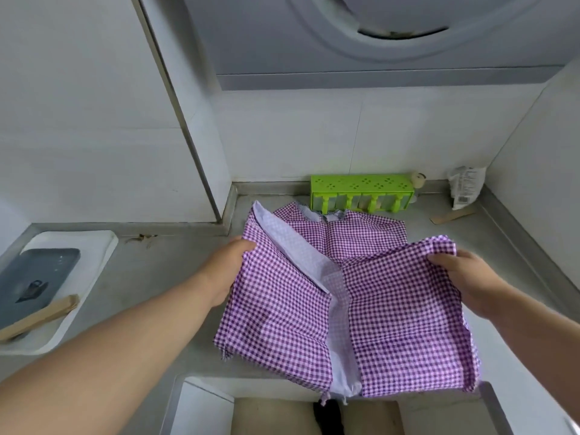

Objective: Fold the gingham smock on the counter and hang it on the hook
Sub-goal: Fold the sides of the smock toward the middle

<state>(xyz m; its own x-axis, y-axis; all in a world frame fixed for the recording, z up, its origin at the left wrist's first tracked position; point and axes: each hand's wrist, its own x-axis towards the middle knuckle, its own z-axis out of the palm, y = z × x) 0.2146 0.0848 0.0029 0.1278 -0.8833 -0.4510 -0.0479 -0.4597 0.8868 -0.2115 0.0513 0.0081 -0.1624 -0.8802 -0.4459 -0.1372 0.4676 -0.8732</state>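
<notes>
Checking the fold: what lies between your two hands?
In the head view, only the gingham smock: the left hand and right hand grip its folded-in side panels, pale lining showing between.

Grey surface (pixel 163 262). On it: purple gingham smock (pixel 392 309) centre, green rack (pixel 361 191) against back wall, packet (pixel 464 186) in back right corner, wood strip (pixel 452 216) beside it, white tray (pixel 94 246) far left.
</notes>
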